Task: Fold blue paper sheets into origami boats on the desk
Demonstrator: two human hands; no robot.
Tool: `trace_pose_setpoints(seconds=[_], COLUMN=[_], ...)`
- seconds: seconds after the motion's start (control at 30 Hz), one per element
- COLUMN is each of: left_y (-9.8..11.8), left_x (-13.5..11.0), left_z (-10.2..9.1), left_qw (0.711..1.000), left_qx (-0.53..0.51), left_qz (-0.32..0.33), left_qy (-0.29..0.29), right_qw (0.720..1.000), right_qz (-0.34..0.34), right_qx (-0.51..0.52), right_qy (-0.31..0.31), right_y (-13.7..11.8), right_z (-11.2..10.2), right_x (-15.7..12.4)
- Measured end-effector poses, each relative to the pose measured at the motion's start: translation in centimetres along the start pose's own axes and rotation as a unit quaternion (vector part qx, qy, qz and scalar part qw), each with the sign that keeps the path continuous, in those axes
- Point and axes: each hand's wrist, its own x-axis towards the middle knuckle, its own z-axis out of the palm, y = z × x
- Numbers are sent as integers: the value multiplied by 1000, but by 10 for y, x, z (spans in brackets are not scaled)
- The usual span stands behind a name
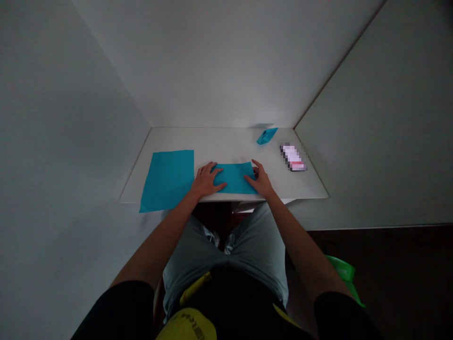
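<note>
Blue paper rectangle (pixel 233 178), near the front edge of the surface (pixel 215 143), middle; left hand (pixel 205 182) upon it, fingers spread; right hand (pixel 262 181) at its right end, thumb and fingers apart. Hazards: uneven pressure could skew it; a brushing left forearm (pixel 170 229) could dislodge the overhanging larger sheet (pixel 167 179).

The left hand (pixel 206 182) spreads over one end of a small blue paper (pixel 234 178), with the right hand (pixel 261 181) at the other. Left of the left hand lies a larger blue sheet (pixel 168 179); beyond the right hand sit a blue folded boat (pixel 266 136) and, farther right, a phone (pixel 293 157).
</note>
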Motion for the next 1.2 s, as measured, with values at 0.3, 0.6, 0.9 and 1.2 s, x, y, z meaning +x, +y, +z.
trace_pose_setpoints(seconds=[0.3,0.6,0.9,1.2], left_y=[2,-5,-17,-8], left_x=[3,8,8,3], left_z=[1,9,7,-3], left_qw=[998,988,992,987], left_qx=[18,-7,-80,-64], left_qz=[-62,-121,-65,144], left_qy=[19,91,70,-19], right_qw=[963,938,933,934], right_qz=[-160,-159,-149,-148], right_qx=[-184,-277,-292,-291], right_qy=[-111,-136,-147,-142], right_y=[-20,-27,-32,-26], right_z=[4,7,7,10], right_x=[0,-5,-5,-4])
